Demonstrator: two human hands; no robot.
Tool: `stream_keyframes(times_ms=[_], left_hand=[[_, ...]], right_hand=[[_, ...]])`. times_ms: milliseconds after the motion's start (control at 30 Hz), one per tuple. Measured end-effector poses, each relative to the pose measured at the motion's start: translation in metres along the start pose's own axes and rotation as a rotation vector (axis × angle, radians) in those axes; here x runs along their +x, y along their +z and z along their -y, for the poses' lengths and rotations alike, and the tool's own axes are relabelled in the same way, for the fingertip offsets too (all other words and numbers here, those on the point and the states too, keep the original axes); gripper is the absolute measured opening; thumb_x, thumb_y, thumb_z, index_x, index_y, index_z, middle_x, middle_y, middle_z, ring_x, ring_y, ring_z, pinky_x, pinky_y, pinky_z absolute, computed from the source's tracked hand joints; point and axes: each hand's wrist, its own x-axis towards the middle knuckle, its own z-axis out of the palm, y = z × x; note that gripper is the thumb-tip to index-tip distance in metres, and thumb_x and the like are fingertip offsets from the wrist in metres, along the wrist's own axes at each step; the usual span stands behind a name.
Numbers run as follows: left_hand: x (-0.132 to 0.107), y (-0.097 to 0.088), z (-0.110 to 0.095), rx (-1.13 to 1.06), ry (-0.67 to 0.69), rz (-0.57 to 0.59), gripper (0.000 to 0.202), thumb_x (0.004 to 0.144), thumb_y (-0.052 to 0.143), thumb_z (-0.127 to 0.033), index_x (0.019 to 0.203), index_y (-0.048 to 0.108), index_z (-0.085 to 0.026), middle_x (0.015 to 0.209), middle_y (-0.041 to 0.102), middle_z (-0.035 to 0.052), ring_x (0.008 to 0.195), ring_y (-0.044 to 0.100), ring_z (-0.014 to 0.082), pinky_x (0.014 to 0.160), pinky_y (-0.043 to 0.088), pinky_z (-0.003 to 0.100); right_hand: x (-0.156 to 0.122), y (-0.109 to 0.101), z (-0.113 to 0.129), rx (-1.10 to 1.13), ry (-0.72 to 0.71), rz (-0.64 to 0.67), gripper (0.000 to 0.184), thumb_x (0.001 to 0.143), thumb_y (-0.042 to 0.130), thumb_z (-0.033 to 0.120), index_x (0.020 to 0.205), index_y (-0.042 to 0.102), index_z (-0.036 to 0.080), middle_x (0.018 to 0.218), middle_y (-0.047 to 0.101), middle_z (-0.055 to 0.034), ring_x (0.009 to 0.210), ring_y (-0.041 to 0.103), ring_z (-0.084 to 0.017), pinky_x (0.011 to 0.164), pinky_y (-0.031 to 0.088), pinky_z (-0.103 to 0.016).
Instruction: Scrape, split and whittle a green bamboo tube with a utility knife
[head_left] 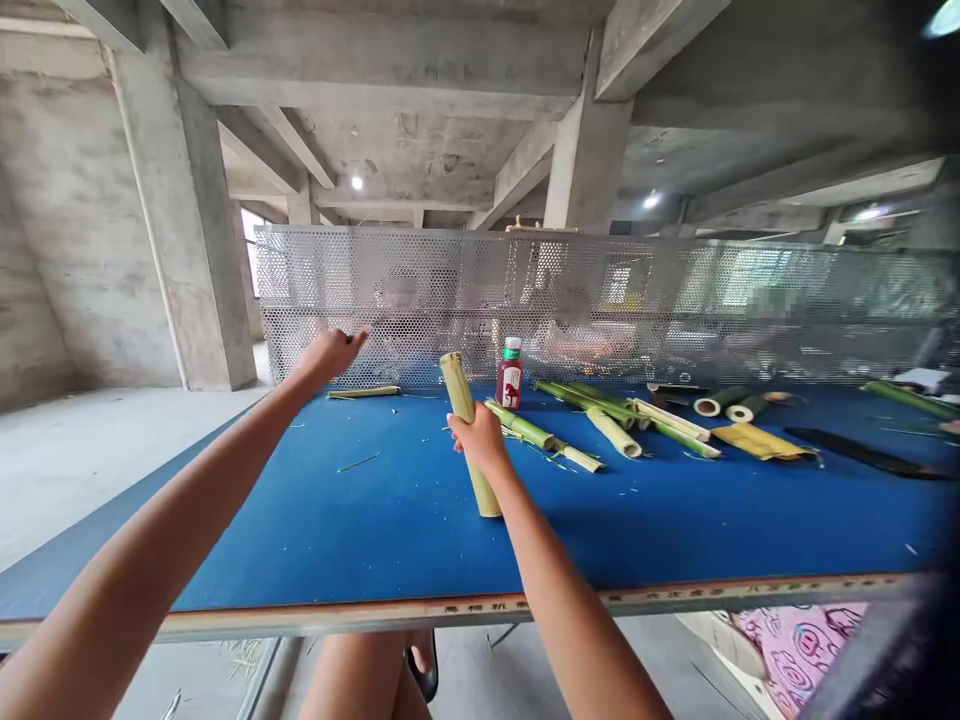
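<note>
My right hand is closed around a pale yellow-green bamboo section, holding it upright and slightly tilted, with its lower end resting on the blue table. My left hand is stretched far forward over the table's back left, fingers loosely extended and holding nothing. It hovers just left of a thin bamboo strip lying flat near the mesh screen.
A red bottle with a green cap stands behind the held section. Several bamboo pieces and two short tubes lie to the right. A perforated metal screen lines the far edge, with people blurred behind it. Concrete pillars stand at left.
</note>
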Motion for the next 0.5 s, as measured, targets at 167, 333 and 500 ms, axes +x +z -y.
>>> stream_keyframes(times_ms=[167, 333, 500], left_hand=[[-0.055, 0.023, -0.047, 0.023, 0.299, 0.040, 0.075, 0.074, 0.015, -0.070, 0.068, 0.064, -0.015, 0.059, 0.057, 0.0098, 0.059, 0.055, 0.0190, 0.051, 0.031, 0.026], [-0.041, 0.034, -0.041, 0.009, 0.174, 0.051, 0.067, 0.075, 0.026, -0.066, 0.074, 0.066, -0.013, 0.066, 0.060, 0.0126, 0.070, 0.058, 0.0232, 0.058, 0.036, 0.029], [-0.002, 0.028, 0.009, 0.027, -0.198, 0.046, 0.063, 0.082, 0.025, -0.052, 0.084, 0.064, -0.003, 0.074, 0.061, 0.0219, 0.072, 0.058, 0.0266, 0.057, 0.038, 0.030]], right_hand=[[0.000, 0.001, -0.001, -0.043, -0.035, 0.015, 0.016, 0.071, 0.049, 0.031, 0.076, 0.044, 0.017, 0.051, 0.051, 0.0024, 0.035, 0.050, -0.010, 0.033, 0.039, -0.019], [-0.015, 0.004, 0.010, -0.179, -0.089, 0.014, 0.014, 0.072, 0.047, 0.029, 0.079, 0.047, 0.017, 0.054, 0.054, 0.0004, 0.040, 0.052, -0.012, 0.038, 0.037, -0.020], [-0.031, 0.011, 0.026, -0.411, -0.312, -0.008, 0.013, 0.068, 0.050, 0.024, 0.079, 0.051, 0.016, 0.059, 0.059, -0.0038, 0.055, 0.057, -0.017, 0.047, 0.036, -0.022]])
